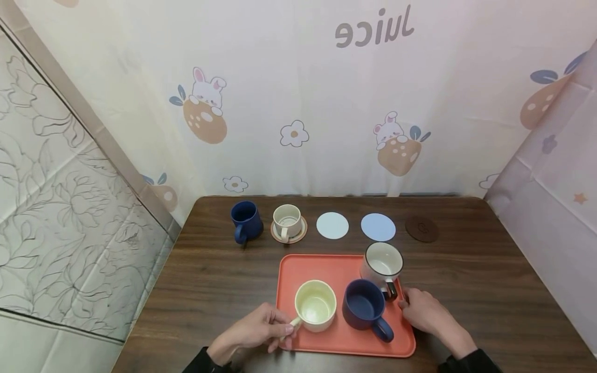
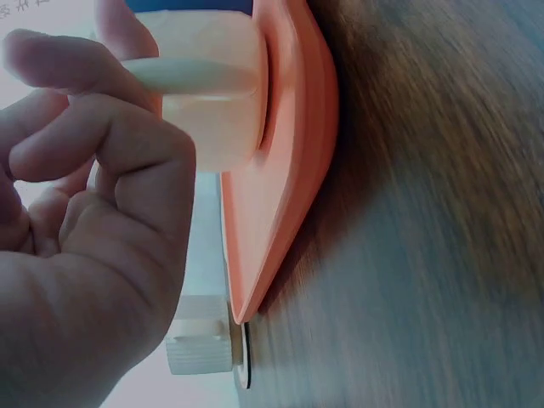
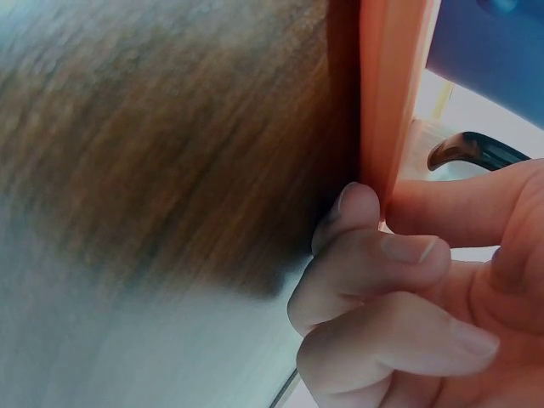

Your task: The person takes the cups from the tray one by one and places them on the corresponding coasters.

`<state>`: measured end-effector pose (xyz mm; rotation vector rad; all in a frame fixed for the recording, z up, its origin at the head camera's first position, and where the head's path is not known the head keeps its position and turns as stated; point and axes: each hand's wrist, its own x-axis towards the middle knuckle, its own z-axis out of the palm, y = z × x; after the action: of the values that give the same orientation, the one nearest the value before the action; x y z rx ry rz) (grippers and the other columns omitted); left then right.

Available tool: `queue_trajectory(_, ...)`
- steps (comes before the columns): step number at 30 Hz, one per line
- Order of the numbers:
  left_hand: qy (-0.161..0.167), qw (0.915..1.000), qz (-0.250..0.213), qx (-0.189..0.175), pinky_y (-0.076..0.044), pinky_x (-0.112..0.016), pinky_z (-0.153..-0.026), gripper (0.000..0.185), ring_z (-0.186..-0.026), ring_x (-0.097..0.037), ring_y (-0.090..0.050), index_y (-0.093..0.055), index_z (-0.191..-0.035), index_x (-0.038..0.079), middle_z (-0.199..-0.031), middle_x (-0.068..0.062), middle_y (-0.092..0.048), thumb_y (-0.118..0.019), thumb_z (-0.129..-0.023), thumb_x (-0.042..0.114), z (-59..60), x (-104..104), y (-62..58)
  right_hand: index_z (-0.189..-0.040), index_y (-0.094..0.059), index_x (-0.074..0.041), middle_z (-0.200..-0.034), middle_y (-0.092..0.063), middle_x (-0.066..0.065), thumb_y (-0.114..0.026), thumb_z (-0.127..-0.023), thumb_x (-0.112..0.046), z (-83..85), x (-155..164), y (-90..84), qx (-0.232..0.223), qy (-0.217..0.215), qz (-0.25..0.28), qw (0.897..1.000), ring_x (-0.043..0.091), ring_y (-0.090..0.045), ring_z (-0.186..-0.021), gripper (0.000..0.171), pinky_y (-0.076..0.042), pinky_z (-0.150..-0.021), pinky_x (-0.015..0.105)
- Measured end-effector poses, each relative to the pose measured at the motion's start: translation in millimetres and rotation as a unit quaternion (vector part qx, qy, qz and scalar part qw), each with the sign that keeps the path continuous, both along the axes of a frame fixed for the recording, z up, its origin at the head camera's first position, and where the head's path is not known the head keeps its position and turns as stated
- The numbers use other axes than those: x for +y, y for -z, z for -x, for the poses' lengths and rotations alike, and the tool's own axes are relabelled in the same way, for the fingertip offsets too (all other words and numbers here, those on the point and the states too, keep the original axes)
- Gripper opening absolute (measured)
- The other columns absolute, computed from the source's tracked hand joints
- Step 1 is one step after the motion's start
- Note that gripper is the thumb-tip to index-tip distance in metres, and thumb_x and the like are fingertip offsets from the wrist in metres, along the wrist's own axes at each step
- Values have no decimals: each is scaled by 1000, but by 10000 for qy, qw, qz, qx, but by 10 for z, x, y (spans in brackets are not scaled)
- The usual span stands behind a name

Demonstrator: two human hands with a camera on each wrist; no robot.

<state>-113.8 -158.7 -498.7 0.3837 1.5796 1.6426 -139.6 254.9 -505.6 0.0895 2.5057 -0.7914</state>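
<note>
On a coral-red tray point(image 1: 336, 264) stand three mugs. The pale yellow-green mug point(image 1: 315, 305) is at the tray's near left, its handle pinched by my left hand point(image 1: 266, 326); the left wrist view shows that handle point(image 2: 204, 76) between thumb and fingers. A navy mug point(image 1: 364, 305) is right of it, handle toward the near right. Behind that, a white mug point(image 1: 383, 259) with a dark rim and black handle overlaps the tray's far right corner. My right hand point(image 1: 426, 311) grips the tray's right edge, seen close up as the coral rim point(image 3: 391, 93) in the right wrist view.
Along the table's back stand a navy mug point(image 1: 247, 220) and a cream mug point(image 1: 287, 220) on a coaster. To their right lie a white coaster point(image 1: 332, 226), a light blue coaster point(image 1: 378, 227) and a dark brown coaster point(image 1: 422, 229). A printed curtain point(image 1: 298, 93) hangs behind the wooden table point(image 1: 205, 290).
</note>
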Motion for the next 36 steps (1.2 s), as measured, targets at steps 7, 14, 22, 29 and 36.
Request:
queue_trajectory(7, -336, 9994, 32, -103, -43, -20, -53, 35, -56, -6, -57, -63, -107, -24, -80, -7, -73, -62, -106, 11, 58, 72, 0, -120, -62, 8, -80, -55, 7, -57, -103, -8, 7, 5, 2, -13, 4, -4, 10000, 21, -55, -71, 24, -42, -63, 35)
queue_trajectory(14, -751, 9956, 138, 541, -38, -20, -51, 30, -56, -8, -61, -67, -108, -21, -86, -16, -75, -62, -107, 9, 166, 166, -74, -122, -62, 9, -81, -55, 7, -57, -104, -11, 7, 21, 13, 38, -83, -65, 9999, 21, -55, -72, 27, -41, -64, 35)
queue_trajectory(22, -1226, 9894, 273, 727, -46, -19, -54, 29, -62, -9, -68, -68, -110, -20, -87, -17, -74, -63, -106, 9, 304, 313, -127, -122, -62, 9, -81, -55, 7, -57, -104, -11, 12, 17, 8, 30, -93, -80, 9999, 21, -55, -71, 28, -42, -63, 35)
queue_trajectory(29, -1710, 9826, 406, 607, -53, -21, -59, 29, -69, -15, -74, -71, -111, -14, -91, -16, -76, -66, -106, 15, 453, 471, -159, -124, -62, 9, -81, -56, 6, -56, -104, -12, 21, 9, -7, -15, -63, -150, 9999, 21, -56, -71, 30, -42, -63, 35)
queue_trajectory(36, -1881, 9770, 406, 923, -54, -22, -62, 29, -71, -18, -75, -71, -111, -14, -91, -16, -77, -65, -106, 14, 599, 608, -132, -125, -62, 9, -85, -58, 5, -57, -104, -13, 13, 18, -1, 119, -228, -254, 9993, 22, -56, -76, 31, -43, -66, 38)
